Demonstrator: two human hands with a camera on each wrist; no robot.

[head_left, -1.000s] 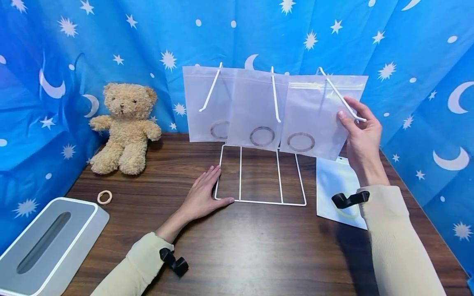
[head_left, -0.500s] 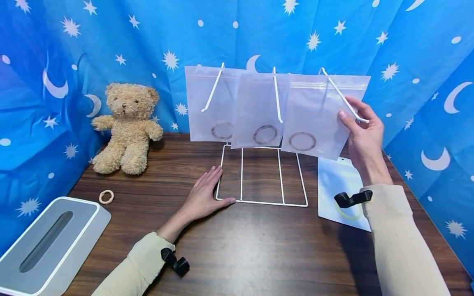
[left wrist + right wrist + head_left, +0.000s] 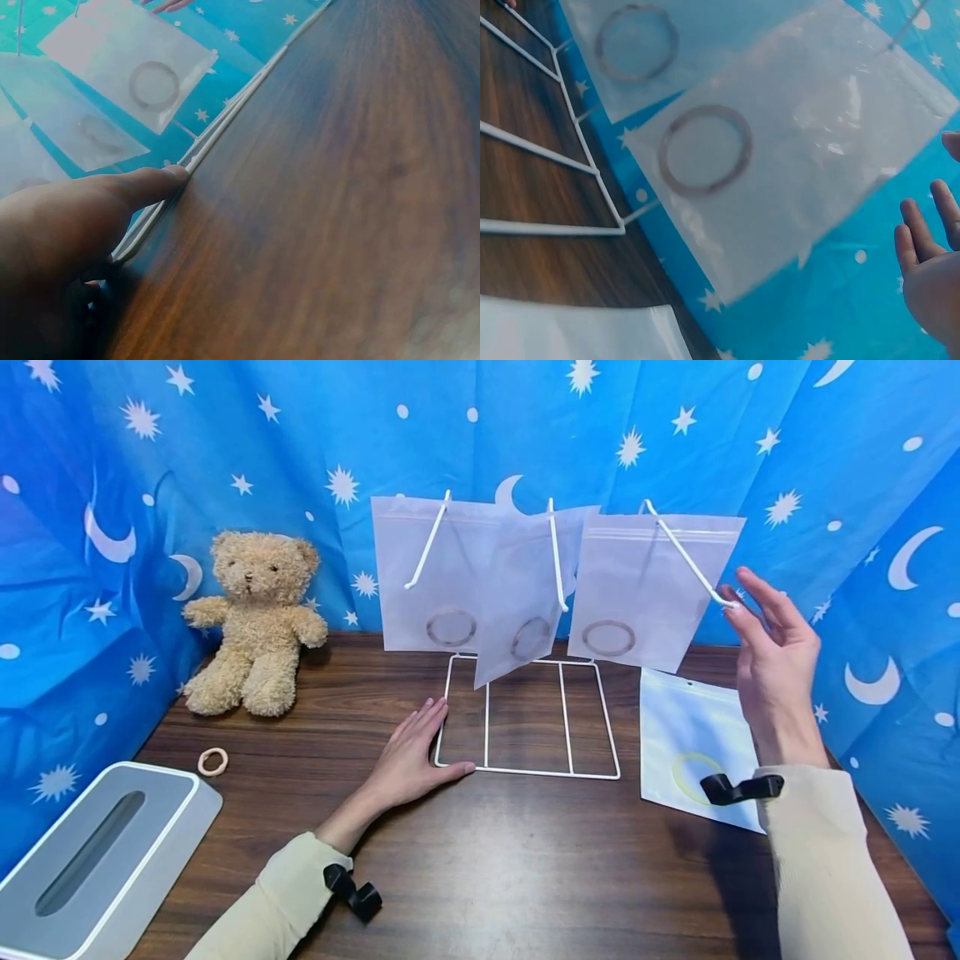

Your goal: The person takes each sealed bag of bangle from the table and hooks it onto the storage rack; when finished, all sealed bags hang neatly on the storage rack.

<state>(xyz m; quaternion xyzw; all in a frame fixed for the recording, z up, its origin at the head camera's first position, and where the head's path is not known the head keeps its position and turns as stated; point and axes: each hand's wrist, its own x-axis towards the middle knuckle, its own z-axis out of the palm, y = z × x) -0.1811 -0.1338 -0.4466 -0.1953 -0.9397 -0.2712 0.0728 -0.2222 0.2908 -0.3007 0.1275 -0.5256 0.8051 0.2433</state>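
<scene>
While the spread left grip [image 3: 411, 753] touches the wire rack [image 3: 566, 720], the right grip [image 3: 778, 664] is unclenched.

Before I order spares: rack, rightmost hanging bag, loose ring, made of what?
Rack: likely coated metal, satin white; thin, smooth bars. Rightmost hanging bag: probably frosted plastic; milky, crinkled highlights. Loose ring: pale, matte; wood or plastic, too small to tell.

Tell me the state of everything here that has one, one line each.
Left pouch, hanging, partly covered
Middle pouch, hanging, turned at an angle
Right pouch, hanging
Fourth pouch, lying on the table
Wire rack, standing upright
Left hand, on the rack's base
Right hand, holding no pouch
Teddy bear, sitting up
Small ring, lying flat
Slotted box, nothing poking out
</scene>
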